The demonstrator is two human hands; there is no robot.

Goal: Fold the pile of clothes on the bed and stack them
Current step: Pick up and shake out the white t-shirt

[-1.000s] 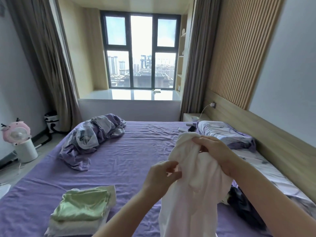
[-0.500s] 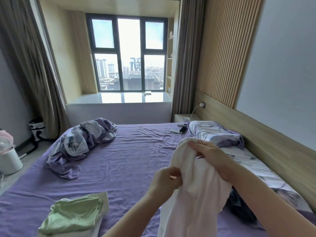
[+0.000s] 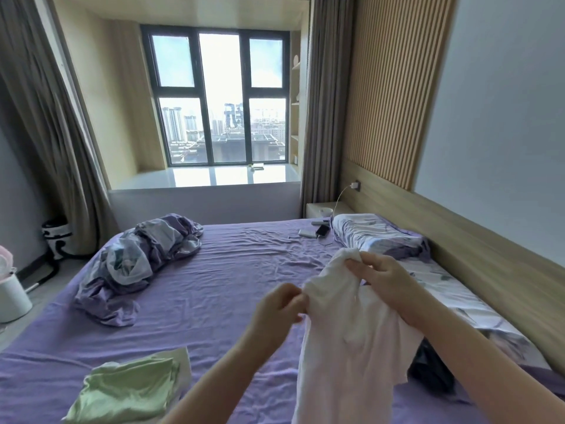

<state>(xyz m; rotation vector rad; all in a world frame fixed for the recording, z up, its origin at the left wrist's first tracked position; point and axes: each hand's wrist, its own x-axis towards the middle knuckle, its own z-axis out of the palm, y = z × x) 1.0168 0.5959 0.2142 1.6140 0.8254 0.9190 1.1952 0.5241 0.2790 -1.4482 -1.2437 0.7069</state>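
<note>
**Head view: white garment held up over the bed**

Head camera shows both hands pinching a white garment (image 3: 351, 332) at lower right of the frame: left hand (image 3: 276, 310) at its edge, right hand (image 3: 385, 280) at its top. Folded green clothes (image 3: 128, 390) lie lower left on the bed (image 3: 229, 286).

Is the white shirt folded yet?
Not yet. The white shirt hangs loose, held up by the left hand and right hand.

I see a bedroom lit by daylight from a dark-framed window (image 3: 218, 96) with city towers outside, grey curtains (image 3: 46, 123) either side. Wood slat panel (image 3: 394, 84) and wooden headboard (image 3: 458, 240) run along the right wall; small nightstand (image 3: 321, 209) sits in the corner.
</note>
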